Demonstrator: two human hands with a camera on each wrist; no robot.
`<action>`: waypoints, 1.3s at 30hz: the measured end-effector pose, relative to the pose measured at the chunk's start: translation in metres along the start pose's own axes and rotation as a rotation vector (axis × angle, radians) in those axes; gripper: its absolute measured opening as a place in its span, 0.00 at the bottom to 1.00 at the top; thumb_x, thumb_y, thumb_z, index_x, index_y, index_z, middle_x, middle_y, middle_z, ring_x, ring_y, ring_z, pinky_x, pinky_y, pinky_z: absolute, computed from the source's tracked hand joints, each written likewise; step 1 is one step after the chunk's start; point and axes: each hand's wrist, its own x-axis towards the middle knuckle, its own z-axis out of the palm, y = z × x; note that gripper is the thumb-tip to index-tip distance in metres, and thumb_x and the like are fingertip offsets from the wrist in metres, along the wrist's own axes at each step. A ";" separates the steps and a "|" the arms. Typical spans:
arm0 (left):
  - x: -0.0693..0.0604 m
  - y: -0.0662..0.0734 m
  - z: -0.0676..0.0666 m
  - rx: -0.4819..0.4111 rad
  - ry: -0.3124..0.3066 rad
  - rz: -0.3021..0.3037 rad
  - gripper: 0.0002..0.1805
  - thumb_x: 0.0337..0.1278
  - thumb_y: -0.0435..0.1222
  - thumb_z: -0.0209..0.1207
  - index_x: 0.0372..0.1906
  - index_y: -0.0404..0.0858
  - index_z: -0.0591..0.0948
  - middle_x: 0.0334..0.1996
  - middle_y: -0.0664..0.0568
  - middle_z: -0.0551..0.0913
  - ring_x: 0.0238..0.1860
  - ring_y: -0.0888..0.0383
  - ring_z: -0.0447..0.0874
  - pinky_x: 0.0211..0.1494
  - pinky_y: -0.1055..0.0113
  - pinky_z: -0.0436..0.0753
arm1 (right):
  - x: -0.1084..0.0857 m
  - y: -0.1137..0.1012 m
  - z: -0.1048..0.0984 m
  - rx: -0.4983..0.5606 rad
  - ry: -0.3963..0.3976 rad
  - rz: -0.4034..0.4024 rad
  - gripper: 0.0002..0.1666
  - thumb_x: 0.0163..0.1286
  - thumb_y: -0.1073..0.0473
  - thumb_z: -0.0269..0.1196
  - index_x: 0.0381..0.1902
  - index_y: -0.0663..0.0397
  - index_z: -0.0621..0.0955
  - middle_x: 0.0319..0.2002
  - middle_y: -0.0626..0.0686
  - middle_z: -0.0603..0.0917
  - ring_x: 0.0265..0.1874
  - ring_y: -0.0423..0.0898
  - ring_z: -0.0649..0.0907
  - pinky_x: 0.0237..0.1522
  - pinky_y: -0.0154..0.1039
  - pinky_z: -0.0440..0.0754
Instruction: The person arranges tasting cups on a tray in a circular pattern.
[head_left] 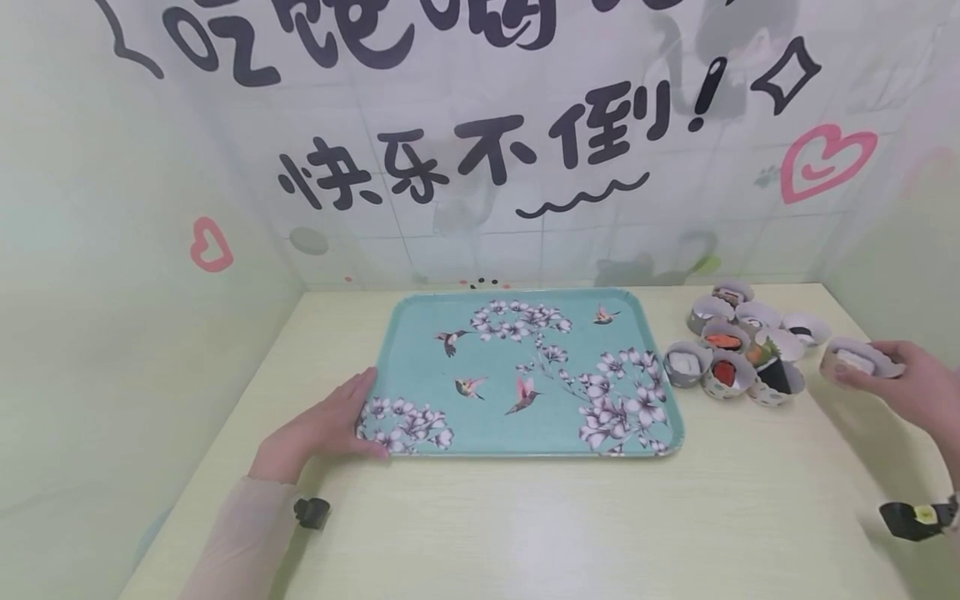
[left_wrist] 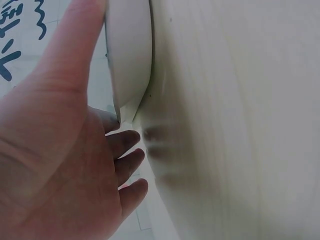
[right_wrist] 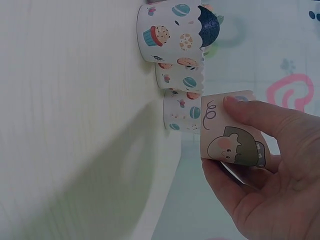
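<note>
In the head view a light-blue tray (head_left: 525,375) with flowers and hummingbirds lies on the table. My left hand (head_left: 330,425) rests against its near left corner, the fingers along the left side and the thumb at the front edge. The left wrist view shows this hand (left_wrist: 65,165) with loosely bent fingers beside the tray's outer wall (left_wrist: 130,55). On the far right my right hand (head_left: 911,383) holds a paper baking cup (head_left: 836,364) with something white inside. That cup (right_wrist: 227,130), pinched between thumb and fingers, carries a cartoon print and hangs above the table.
A cluster of several paper cups (head_left: 727,371) stands right of the tray, holding white, red, orange and dark pieces. The pale wooden table (head_left: 540,525) meets a printed wall (head_left: 465,225) behind and side walls left and right.
</note>
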 end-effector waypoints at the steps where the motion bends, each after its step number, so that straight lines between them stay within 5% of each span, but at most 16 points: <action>1: 0.000 0.000 0.000 0.002 0.003 0.004 0.76 0.36 0.63 0.73 0.77 0.25 0.42 0.78 0.28 0.45 0.77 0.29 0.46 0.78 0.36 0.57 | -0.001 -0.001 -0.001 0.003 0.000 -0.005 0.44 0.71 0.47 0.62 0.60 0.85 0.62 0.48 0.84 0.71 0.33 0.61 0.76 0.28 0.36 0.66; 39: 0.000 0.001 0.002 -0.020 0.020 0.010 0.76 0.35 0.62 0.74 0.77 0.25 0.42 0.77 0.27 0.46 0.77 0.29 0.48 0.77 0.36 0.59 | -0.017 -0.043 0.001 -0.034 -0.012 -0.137 0.40 0.63 0.47 0.70 0.56 0.77 0.71 0.39 0.77 0.80 0.29 0.53 0.78 0.26 0.35 0.69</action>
